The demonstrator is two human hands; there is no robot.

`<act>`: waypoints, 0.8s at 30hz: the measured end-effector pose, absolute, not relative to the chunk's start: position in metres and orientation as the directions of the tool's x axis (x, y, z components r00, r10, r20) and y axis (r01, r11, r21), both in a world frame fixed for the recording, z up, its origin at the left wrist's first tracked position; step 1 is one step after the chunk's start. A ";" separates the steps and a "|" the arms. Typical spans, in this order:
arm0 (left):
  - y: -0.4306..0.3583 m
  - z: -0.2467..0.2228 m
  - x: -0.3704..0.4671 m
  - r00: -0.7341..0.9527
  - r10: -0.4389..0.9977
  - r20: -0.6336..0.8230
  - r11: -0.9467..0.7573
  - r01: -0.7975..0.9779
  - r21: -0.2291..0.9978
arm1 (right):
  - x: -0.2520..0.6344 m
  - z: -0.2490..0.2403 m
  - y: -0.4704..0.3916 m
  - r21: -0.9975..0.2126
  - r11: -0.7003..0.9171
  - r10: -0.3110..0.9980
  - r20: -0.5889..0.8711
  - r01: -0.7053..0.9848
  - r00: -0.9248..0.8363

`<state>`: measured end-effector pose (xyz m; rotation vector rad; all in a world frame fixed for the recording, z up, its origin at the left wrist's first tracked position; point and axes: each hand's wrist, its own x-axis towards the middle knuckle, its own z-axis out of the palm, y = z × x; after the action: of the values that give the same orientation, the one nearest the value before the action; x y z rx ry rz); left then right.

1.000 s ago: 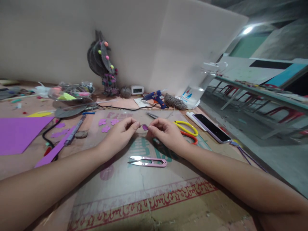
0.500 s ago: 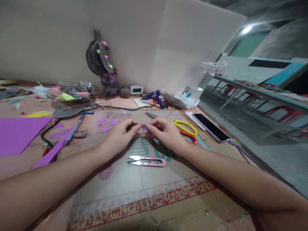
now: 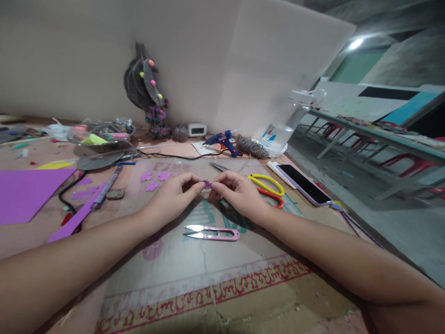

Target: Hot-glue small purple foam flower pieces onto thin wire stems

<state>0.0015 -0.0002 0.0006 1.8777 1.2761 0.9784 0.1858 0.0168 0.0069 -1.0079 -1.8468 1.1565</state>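
Pinching small purple piece (image 3: 207, 184) between left hand (image 3: 179, 192) and right hand (image 3: 238, 192), thumbs against fingers, over cardboard (image 3: 278, 299). Apparently shaping or turning it; likely calling for light, steady fingertips next. Looks roundish, dark-edged, mostly hidden; too small for finer detail.

The small piece (image 3: 207, 184) is showing purple, the snips (image 3: 216, 238) pink and silver, the scissor handles (image 3: 265, 176) yellow and orange, the cardboard (image 3: 170, 266) red loops.
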 end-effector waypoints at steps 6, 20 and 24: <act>-0.005 0.004 0.003 0.248 0.940 0.234 -0.325 0.448 0.833 | 0.187 0.008 0.020 -0.917 0.317 0.898 0.209 0.241 -0.386; -0.009 0.000 0.004 0.321 0.897 0.304 -0.438 0.560 0.703 | 0.182 0.015 0.012 -0.775 0.499 0.834 0.309 0.388 -0.456; -0.010 0.002 0.004 0.325 0.889 0.324 -0.458 0.589 0.665 | 0.181 0.015 0.011 -0.757 0.507 0.835 0.312 0.414 -0.452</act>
<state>0.0036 -0.0097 0.0016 2.1665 1.3041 0.9386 0.1814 0.0108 0.0153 -1.0181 -2.0651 0.7902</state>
